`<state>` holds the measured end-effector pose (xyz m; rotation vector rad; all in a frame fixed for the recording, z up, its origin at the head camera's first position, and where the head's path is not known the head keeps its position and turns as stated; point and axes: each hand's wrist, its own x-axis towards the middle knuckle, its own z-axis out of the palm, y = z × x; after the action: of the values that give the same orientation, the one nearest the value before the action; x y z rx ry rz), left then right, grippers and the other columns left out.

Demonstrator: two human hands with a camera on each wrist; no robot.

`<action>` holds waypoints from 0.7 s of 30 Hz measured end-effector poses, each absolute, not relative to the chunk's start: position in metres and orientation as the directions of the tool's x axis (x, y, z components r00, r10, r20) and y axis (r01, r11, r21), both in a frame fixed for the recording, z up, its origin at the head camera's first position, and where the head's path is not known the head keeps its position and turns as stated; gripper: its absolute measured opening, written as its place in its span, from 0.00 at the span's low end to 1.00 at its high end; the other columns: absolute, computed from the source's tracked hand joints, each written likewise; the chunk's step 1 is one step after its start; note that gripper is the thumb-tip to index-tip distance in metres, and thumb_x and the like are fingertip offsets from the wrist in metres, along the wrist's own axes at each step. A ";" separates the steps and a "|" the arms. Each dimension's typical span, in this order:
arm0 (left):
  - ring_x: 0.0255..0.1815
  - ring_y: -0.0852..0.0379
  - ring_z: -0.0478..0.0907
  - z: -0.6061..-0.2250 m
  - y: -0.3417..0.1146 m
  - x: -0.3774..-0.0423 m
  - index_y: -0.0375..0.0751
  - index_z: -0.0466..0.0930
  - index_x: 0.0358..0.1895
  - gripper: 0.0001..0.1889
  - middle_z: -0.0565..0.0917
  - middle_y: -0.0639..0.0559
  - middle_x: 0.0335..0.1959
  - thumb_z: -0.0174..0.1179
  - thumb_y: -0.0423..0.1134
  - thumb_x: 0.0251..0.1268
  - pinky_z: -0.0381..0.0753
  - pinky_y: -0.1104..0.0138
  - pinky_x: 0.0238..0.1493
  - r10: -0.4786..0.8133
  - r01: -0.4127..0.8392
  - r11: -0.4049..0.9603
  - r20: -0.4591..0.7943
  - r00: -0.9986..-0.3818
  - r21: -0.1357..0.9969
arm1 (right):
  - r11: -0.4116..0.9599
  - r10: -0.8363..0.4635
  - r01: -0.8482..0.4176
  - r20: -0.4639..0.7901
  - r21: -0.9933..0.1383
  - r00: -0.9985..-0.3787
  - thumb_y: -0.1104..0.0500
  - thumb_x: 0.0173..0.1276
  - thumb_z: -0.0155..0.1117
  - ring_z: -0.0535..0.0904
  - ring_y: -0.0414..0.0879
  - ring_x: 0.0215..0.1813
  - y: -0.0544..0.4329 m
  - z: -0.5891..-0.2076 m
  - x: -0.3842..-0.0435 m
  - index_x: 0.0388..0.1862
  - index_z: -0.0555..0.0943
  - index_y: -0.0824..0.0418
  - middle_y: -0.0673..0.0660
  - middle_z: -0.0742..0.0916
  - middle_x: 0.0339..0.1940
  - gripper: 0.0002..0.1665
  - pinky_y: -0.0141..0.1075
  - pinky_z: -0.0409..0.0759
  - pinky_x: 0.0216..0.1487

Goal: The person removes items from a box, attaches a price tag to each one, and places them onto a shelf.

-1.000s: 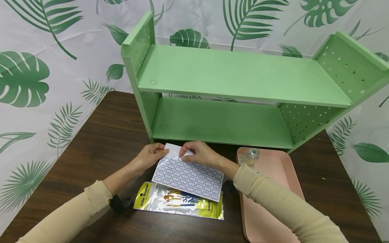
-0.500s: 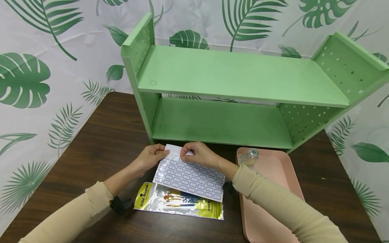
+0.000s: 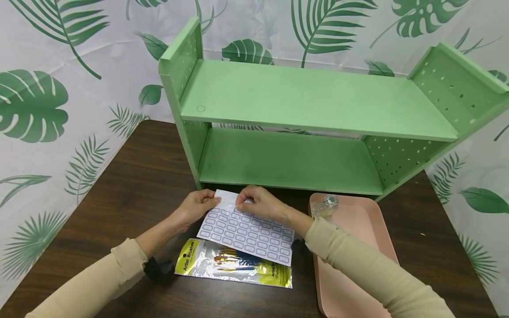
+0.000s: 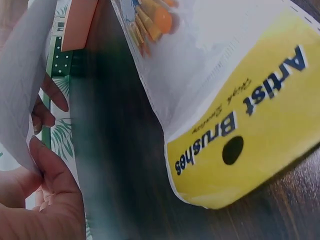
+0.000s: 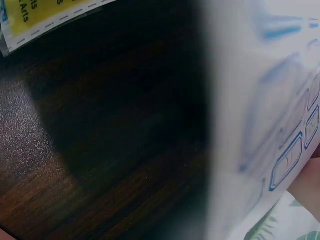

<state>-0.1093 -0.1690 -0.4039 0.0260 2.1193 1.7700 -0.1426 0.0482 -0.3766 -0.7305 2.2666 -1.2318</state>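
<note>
A white sheet of blue-bordered labels [image 3: 244,234] is held up at a slant, its lower edge overlapping a pack of artist brushes [image 3: 238,267] in the head view. My left hand [image 3: 198,204] pinches the sheet's upper left corner between thumb and fingers. At the top row of labels, the thumb and forefinger of my right hand [image 3: 260,203] are drawn together in a pinch. What those fingertips hold is too small to tell. In the left wrist view the sheet [image 4: 20,85] is seen edge-on above the thumb; in the right wrist view its printed face [image 5: 270,135] looms close.
Behind the hands stands a green two-tier shelf [image 3: 310,99] with perforated sides. A pink tray [image 3: 359,221] lies to the right on the dark wood table [image 3: 131,176], partly under the right sleeve. Inside its far left corner sits a small clear object [image 3: 328,204], perhaps a tape roll.
The sheet's lower edge has shifted slightly, and its tilt wavers a little. Both hands keep nearly the same place and hold.
</note>
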 end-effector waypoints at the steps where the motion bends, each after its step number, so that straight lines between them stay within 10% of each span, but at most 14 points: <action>1: 0.26 0.63 0.76 -0.404 -0.169 -0.109 0.24 0.70 0.48 0.14 0.80 0.55 0.25 0.49 0.36 0.72 0.76 0.72 0.28 0.243 -0.226 0.212 -0.276 -0.930 0.951 | 0.451 -0.640 -0.238 -0.126 -0.860 -0.758 0.63 0.66 0.61 0.70 0.42 0.38 0.049 -0.377 -0.142 0.36 0.79 0.64 0.56 0.80 0.40 0.04 0.29 0.69 0.37; 11: 0.26 0.65 0.77 -0.412 -0.188 -0.110 0.22 0.69 0.50 0.17 0.81 0.57 0.25 0.49 0.37 0.72 0.76 0.72 0.28 0.180 -0.259 0.213 -0.298 -0.937 0.942 | 0.390 -0.510 -0.104 -0.121 -0.915 -0.851 0.61 0.69 0.58 0.74 0.47 0.47 0.060 -0.362 -0.141 0.40 0.79 0.64 0.57 0.81 0.46 0.07 0.39 0.72 0.51; 21: 0.31 0.65 0.79 -0.421 -0.211 -0.113 0.22 0.69 0.53 0.19 0.84 0.50 0.33 0.50 0.39 0.71 0.81 0.71 0.36 0.071 -0.314 0.260 -0.342 -0.937 0.913 | 0.401 -0.526 0.001 -0.231 -0.916 -0.818 0.61 0.71 0.55 0.74 0.53 0.42 0.084 -0.357 -0.126 0.43 0.77 0.66 0.59 0.81 0.39 0.09 0.51 0.75 0.51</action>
<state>-0.1128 -0.2107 -0.4207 -0.2229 2.2222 1.7233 -0.1263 0.0841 -0.3572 -0.4477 2.1698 -1.4191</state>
